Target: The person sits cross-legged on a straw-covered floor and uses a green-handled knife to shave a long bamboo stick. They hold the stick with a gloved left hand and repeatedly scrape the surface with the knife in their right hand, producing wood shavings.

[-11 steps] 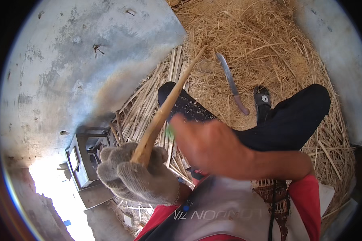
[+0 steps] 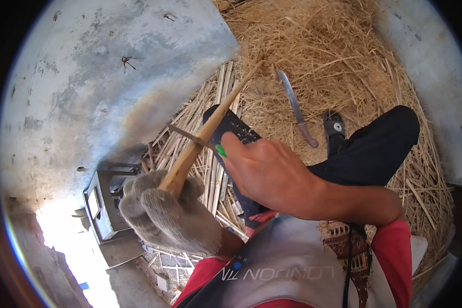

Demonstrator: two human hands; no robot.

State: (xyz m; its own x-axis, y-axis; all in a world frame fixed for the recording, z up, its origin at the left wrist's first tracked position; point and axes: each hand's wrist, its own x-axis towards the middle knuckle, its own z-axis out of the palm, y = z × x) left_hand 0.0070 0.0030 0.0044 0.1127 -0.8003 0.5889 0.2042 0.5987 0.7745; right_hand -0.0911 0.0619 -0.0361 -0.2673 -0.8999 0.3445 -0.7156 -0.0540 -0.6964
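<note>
My left hand (image 2: 174,213), in a grey knitted glove, is closed round the thick end of a long tapered wooden stick (image 2: 218,115). The stick slants up and away to the right, its thin tip over the straw. My bare right hand (image 2: 272,167) grips a knife (image 2: 190,135) by its green handle, most of which the fingers hide. The knife's narrow dark blade crosses the stick a little beyond the gloved hand and appears to touch it.
A curved machete (image 2: 292,100) with a brown handle lies on the straw (image 2: 323,46) beyond my legs. Split strips (image 2: 182,136) cover the floor at left. Pale walls (image 2: 113,66) rise on both sides. A dark box-like frame (image 2: 105,205) stands at lower left.
My right hand, blurred before, now shows sharply, and the knife blade has come into view across the stick. The gloved hand has shifted slightly left and down with the stick.
</note>
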